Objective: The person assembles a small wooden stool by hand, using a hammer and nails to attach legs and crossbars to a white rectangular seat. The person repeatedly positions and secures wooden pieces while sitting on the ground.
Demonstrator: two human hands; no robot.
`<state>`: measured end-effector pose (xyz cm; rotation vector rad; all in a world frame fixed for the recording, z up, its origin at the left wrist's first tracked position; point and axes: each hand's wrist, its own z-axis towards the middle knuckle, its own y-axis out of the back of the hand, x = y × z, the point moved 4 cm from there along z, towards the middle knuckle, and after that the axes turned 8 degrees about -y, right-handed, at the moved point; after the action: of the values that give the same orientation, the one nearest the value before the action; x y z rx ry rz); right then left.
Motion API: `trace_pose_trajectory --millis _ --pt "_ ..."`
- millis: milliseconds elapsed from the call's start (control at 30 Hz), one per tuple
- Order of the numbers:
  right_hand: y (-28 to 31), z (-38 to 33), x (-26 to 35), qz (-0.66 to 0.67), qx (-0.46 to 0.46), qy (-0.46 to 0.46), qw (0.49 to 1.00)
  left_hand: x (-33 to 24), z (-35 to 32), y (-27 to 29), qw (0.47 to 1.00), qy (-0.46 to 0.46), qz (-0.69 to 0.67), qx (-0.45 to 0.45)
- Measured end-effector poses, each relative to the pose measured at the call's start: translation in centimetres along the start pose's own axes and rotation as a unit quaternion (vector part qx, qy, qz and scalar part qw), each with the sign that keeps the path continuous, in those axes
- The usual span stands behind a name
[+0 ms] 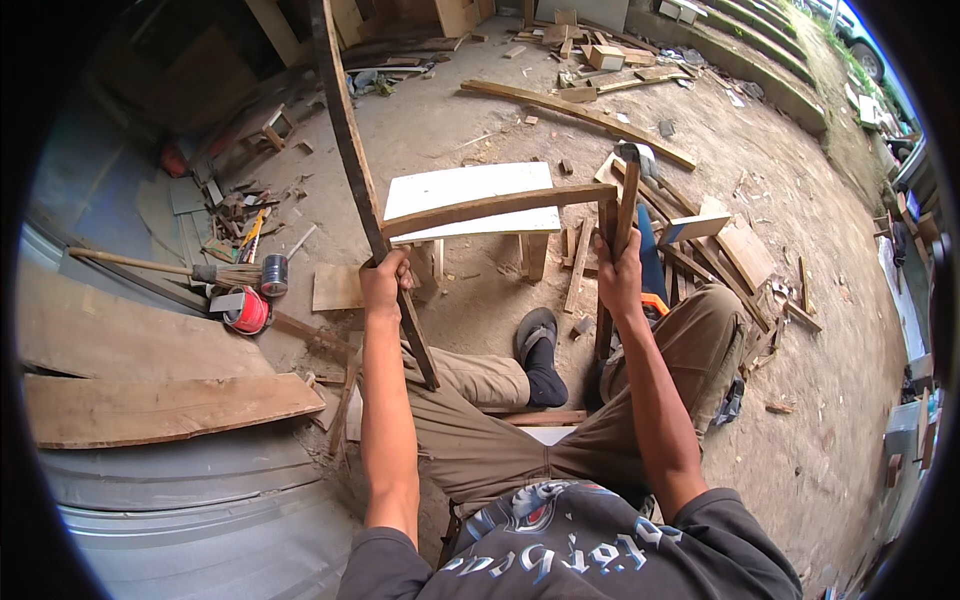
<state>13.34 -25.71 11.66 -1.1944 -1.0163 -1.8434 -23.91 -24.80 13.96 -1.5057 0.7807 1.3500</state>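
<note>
A dark wooden frame stands in front of me: a long leaning post [345,125] on the left, a crossbar [500,208], and a shorter upright [604,330] on the right. My left hand [385,284] is closed round the long post just below its joint with the crossbar. Beside the right-hand corner, my right hand [620,268] grips the handle of a hammer [628,200], head up. Its fingers lie against the shorter upright; whether they also wrap it is hidden. Behind the crossbar is a low stool with a white top [470,185].
A handsaw [652,280] and several boards [745,250] lie by my right knee. On the left are a red bucket [247,312], a can [274,275], a broom [150,262] and a wide plank [170,408]. A long beam [580,120] lies farther off, near concrete steps [750,50].
</note>
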Motion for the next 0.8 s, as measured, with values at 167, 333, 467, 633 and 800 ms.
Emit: trace_pose_trajectory --millis 167,333,467,633,800 --pt "-0.2 0.8 1.9 0.033 0.018 -0.01 0.999 -0.5 0.3 0.7 0.999 0.006 -0.029 0.026" --pt "0.5 1.3 2.3 0.027 0.054 0.003 0.998 -2.1 0.1 0.8 0.998 0.005 -0.028 0.047" --pt "0.5 2.2 2.3 0.006 -0.01 0.048 0.999 -1.9 0.3 0.0 0.999 0.0 -0.013 0.043" --pt "1.0 1.5 3.7 0.061 0.035 0.023 0.997 -1.8 0.4 0.4 0.999 0.004 -0.01 0.047" --pt "0.9 1.9 3.8 0.048 -0.021 0.068 0.996 -0.2 1.0 -0.6 0.998 -0.028 -0.036 0.036"
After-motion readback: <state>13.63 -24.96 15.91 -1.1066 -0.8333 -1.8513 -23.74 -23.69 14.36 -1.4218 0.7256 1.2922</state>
